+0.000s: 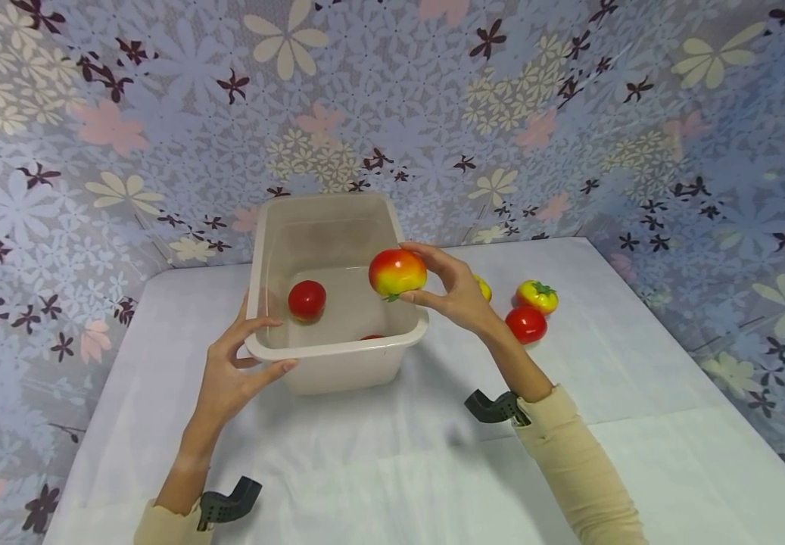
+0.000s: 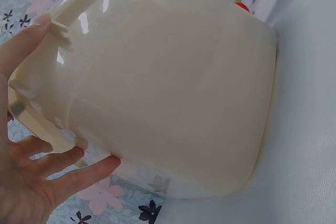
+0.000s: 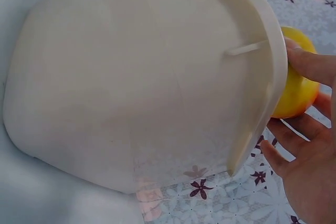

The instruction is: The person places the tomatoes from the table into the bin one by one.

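Observation:
A cream plastic bin [image 1: 341,371] stands on the table, with one red tomato [image 1: 306,300] lying inside. Another red piece [image 1: 373,337] shows only partly behind its front wall. My left hand [image 1: 232,371] grips the bin's front left corner, thumb at the front rim and fingers along the left side. In the left wrist view that thumb [image 2: 26,40] lies on the rim. Over the bin's right rim, my right hand [image 1: 456,291] holds a red-and-yellow tomato [image 1: 397,272] between thumb and fingers, green leaves downward. From the right wrist its yellow side [image 3: 299,90] shows just past the rim.
Right of the bin lie a red tomato [image 1: 526,325] and a yellow-red one with green leaves [image 1: 537,297]. A further yellow one [image 1: 482,288] is partly hidden behind my right hand. Flowered cloth [image 1: 378,98] hangs behind and beside the white-covered table [image 1: 637,454].

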Demonstrator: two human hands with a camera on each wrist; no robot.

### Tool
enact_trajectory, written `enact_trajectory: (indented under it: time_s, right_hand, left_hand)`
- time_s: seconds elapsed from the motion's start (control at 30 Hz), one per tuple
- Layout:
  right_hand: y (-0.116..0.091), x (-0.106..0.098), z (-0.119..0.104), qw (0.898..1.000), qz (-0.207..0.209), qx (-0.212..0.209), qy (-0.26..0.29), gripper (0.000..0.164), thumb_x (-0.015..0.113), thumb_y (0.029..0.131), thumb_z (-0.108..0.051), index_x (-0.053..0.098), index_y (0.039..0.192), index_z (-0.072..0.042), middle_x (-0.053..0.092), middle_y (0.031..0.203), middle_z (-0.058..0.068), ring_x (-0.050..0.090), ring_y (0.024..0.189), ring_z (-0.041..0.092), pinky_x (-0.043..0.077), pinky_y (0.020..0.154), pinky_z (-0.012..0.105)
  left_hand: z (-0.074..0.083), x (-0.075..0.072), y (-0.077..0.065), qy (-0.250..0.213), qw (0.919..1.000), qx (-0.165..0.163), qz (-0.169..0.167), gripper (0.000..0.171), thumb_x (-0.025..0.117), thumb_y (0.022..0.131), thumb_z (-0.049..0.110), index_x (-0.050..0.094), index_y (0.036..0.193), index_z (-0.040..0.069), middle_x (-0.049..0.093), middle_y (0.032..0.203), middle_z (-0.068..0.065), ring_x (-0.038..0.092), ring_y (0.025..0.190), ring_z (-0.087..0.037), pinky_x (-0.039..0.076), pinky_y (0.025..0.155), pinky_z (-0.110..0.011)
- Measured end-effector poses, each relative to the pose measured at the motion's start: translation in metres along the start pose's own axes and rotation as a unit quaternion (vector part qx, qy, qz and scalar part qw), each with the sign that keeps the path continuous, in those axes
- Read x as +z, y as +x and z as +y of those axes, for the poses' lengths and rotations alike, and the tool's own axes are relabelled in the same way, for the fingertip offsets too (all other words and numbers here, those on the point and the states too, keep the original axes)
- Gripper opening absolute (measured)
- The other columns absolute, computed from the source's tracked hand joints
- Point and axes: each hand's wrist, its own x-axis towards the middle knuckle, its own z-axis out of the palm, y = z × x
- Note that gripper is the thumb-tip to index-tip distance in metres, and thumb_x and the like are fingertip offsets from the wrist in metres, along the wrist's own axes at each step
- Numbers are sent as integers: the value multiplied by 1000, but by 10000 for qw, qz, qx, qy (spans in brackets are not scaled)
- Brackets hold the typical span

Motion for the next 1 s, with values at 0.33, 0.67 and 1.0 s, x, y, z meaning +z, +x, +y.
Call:
enact_trajectory:
  time_s: [0.33, 0.67, 1.0]
  right_hand:
    - [-1, 6, 6, 9999, -69, 91, -26, 65, 73, 82, 0, 47, 142, -5, 52, 144, 13, 45, 135, 25, 24, 119, 51]
    - [-1, 6, 7, 9999, -96, 11, -58, 66, 74, 82, 0, 47, 142, -5, 52, 144, 13, 43, 137, 24, 23, 119, 51]
    - [-6, 1, 10, 9998, -28, -121, -153, 65, 75, 81, 1, 49, 141, -6, 54, 143, 13, 43, 138, 23, 22, 120, 52]
  left_hand:
    - [-1, 1, 1, 77, 10000, 19, -22, 53, 81, 72, -4, 62, 121, 1, 23, 162, 1, 38, 138, -43, 58, 73, -25]
    - [0, 1, 1, 124, 9999, 42, -1, 53, 81, 72, -3, 63, 121, 2, 23, 162, 2, 36, 140, -42, 58, 73, -23]
    - [1, 1, 0, -49, 10000, -30, -4, 53, 81, 71, -5, 62, 121, 0, 22, 162, 1, 37, 139, -43, 57, 73, -22]
